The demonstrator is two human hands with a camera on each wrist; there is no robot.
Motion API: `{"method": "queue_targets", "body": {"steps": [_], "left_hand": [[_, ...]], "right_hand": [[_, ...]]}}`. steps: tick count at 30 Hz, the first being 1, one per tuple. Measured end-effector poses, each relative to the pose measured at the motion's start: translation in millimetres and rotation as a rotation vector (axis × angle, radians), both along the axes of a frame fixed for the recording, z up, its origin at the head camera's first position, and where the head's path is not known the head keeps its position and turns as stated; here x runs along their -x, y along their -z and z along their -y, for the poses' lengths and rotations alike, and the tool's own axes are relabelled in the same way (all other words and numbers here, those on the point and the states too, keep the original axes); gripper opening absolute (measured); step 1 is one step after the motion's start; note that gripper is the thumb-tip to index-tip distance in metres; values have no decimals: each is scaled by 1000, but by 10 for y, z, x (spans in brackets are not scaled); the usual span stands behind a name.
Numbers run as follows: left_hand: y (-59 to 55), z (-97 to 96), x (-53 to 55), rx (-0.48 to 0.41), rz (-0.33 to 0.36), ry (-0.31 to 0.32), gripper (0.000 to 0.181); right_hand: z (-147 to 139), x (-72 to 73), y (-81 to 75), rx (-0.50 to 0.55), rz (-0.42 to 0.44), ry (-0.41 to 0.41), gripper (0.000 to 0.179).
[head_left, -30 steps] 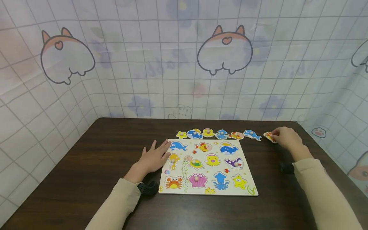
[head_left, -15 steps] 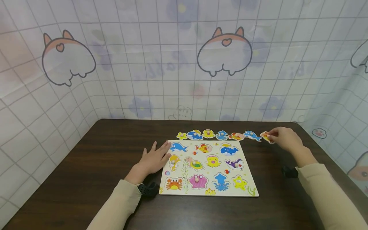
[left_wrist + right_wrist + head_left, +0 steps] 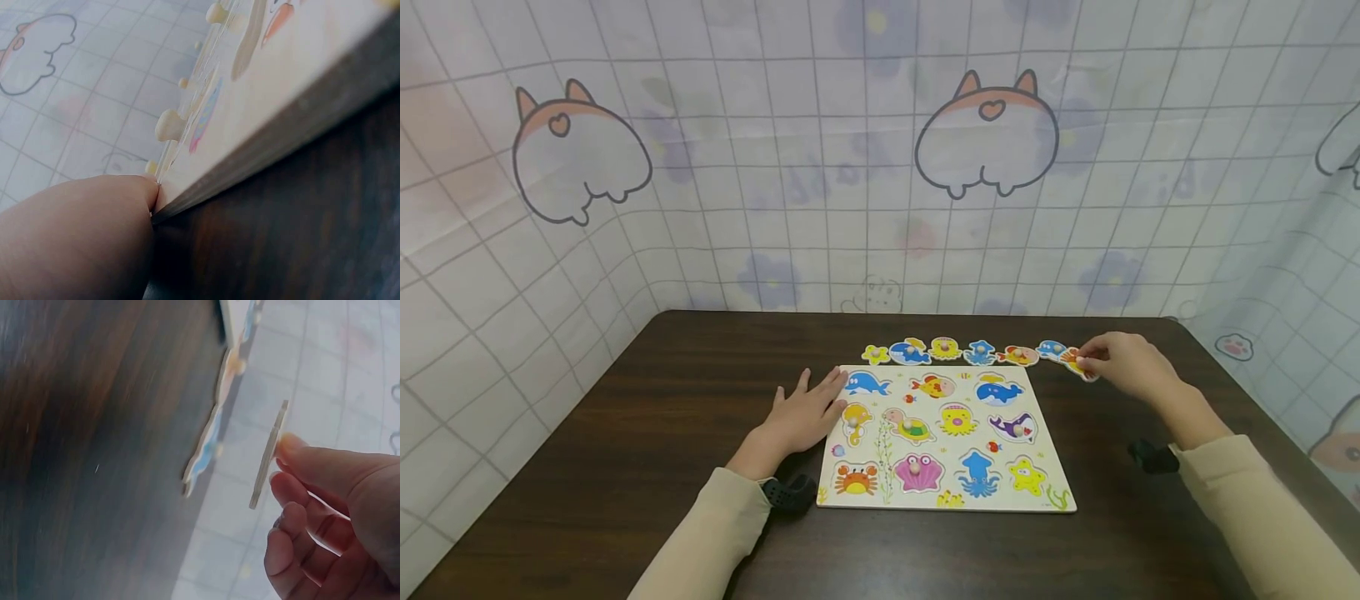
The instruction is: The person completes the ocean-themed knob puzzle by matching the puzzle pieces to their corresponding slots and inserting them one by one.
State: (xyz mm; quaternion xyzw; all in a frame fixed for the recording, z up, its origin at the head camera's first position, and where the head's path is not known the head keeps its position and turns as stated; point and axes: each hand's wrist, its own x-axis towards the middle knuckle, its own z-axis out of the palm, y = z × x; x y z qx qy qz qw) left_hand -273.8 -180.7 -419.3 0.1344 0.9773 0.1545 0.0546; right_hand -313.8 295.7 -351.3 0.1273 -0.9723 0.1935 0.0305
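My right hand (image 3: pixel 1131 367) pinches an orange crab puzzle piece (image 3: pixel 1078 365) with a yellow border, partly covered by the fingers. In the right wrist view the crab piece (image 3: pixel 267 465) is raised off the table, seen edge-on between thumb and forefinger. It overlaps the tail of the blue dolphin piece (image 3: pixel 1049 347) in the head view. My left hand (image 3: pixel 797 417) lies with spread fingers at the upper left edge of the sea-animal puzzle board (image 3: pixel 917 502). In the left wrist view, a finger (image 3: pixel 81 231) touches the corner of the board (image 3: pixel 269 125).
Behind the board runs a row of loose pieces: a starfish (image 3: pixel 876 355), a whale (image 3: pixel 910 353), an octopus (image 3: pixel 944 348), a squid (image 3: pixel 980 353) and a fish (image 3: pixel 1018 356). Knobbed pieces, including a turtle (image 3: pixel 913 429) and a pink shell (image 3: pixel 917 477), sit in the board. A patterned curtain (image 3: pixel 820 208) hangs behind the dark table (image 3: pixel 625 433).
My right hand has moved left with the crab piece, which now overlaps the dolphin piece in the head view. The left hand stays in place on the board.
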Motion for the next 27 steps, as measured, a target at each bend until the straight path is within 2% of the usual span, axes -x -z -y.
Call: {"method": "queue_targets", "body": {"steps": [4, 15, 27], "left_hand": [[4, -3, 8, -1, 1, 2, 63], [-4, -10, 8, 5, 4, -2, 62], [-13, -19, 2, 3, 12, -11, 63]], "right_hand": [[106, -61, -44, 7, 4, -37, 24], [422, -222, -158, -23, -49, -123, 19], [704, -347, -139, -15, -66, -220, 13]]}}
